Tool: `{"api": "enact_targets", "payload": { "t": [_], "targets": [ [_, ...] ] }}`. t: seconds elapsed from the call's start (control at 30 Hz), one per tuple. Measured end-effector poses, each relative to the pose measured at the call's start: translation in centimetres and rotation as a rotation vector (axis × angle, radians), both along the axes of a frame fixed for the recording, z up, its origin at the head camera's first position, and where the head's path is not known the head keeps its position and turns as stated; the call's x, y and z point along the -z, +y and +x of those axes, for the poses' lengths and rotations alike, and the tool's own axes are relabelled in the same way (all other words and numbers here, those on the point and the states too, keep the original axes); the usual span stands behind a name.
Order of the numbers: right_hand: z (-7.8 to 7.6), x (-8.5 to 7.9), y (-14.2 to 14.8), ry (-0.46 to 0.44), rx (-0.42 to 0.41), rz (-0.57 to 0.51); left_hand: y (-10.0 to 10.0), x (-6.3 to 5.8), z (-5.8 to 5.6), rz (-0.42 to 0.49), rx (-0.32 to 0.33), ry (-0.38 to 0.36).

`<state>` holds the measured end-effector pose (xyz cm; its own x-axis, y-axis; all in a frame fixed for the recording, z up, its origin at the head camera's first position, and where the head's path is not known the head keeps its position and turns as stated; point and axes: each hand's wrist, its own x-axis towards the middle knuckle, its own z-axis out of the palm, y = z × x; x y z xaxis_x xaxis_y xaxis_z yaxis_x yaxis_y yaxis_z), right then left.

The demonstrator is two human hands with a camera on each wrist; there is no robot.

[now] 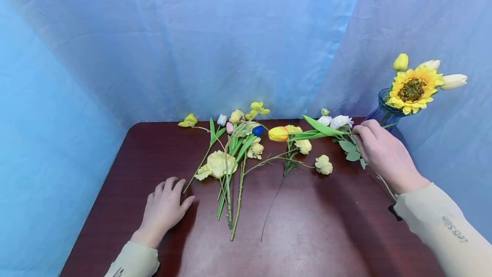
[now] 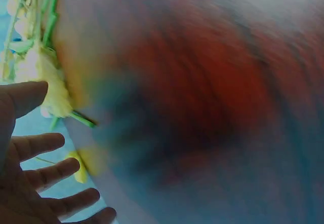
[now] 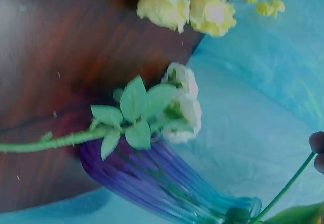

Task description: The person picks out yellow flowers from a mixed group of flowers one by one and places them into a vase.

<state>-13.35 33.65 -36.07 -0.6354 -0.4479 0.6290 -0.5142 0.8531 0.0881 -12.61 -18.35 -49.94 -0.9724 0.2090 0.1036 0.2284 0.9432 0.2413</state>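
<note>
My right hand pinches a yellow-orange tulip by its green stem. The bloom points left, lying across the view over the other flowers. The stem's far end reaches toward the blue-purple glass vase and overlaps its mouth in the right wrist view. In the vase stand a sunflower, a yellow bud and pale tulips. White roses lie on the table beside the vase. My left hand is over the table at left, fingers spread, near a white tulip's stem.
Several loose flowers lie mid-table: pale yellow blooms, a blue tulip, cream roses and a yellow flower. Their stems point toward the front of the dark red table. Blue cloth hangs behind.
</note>
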Motion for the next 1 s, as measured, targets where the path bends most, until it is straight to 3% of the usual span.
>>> {"api": "enact_targets", "payload": {
  "t": [0.2,0.33,0.53,0.83,1.0],
  "targets": [
    [-0.5,-0.9,0.7,0.056,0.015,-0.007,-1.0,1.0,0.7,-0.048,-0.032,-0.133],
    [-1.0,-1.1,1.3,0.109,0.026,-0.033,-1.2,1.3,0.8,-0.077,-0.031,-0.176],
    [-1.6,-1.6,2.3,0.167,0.087,-0.120,-1.1,1.4,0.8,-0.084,-0.034,-0.173],
    [-2.5,-4.3,3.5,0.290,0.240,-0.408,-1.0,1.6,0.6,-0.095,-0.036,-0.157],
    [-3.1,-4.7,4.8,0.316,0.338,-0.513,-0.9,1.7,0.6,-0.100,-0.035,-0.153]
  ]
}}
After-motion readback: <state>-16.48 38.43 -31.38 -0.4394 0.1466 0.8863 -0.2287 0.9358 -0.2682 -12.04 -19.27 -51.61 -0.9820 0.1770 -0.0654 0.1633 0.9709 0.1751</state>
